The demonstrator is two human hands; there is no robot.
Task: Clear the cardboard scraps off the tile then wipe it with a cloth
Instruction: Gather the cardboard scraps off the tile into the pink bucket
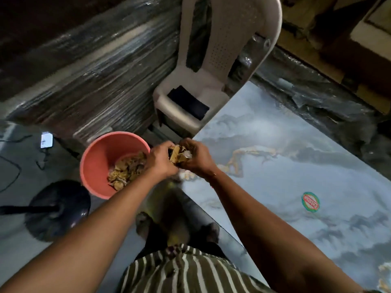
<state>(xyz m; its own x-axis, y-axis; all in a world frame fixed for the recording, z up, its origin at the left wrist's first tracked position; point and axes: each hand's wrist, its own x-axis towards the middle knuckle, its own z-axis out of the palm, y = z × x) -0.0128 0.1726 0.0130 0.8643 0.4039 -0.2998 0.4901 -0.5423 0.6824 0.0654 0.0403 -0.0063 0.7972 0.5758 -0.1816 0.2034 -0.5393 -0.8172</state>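
Observation:
A large glossy grey-blue marbled tile [296, 166] lies on the right, with a round green and red sticker [310, 202] on it. My left hand [160, 159] and my right hand [196, 157] are pressed together over the tile's left corner, both closed on a bunch of brown cardboard scraps [177, 154]. Just left of my hands stands a pink bucket [95, 163] holding several cardboard scraps [127, 168]. A dark folded cloth [188, 101] lies on the seat of a plastic chair.
The beige plastic chair [211, 81] stands behind the tile's far corner. A wrapped stack of boxes [84, 70] fills the back left. A black round fan base [57, 210] and a phone [46, 140] sit on the floor at left.

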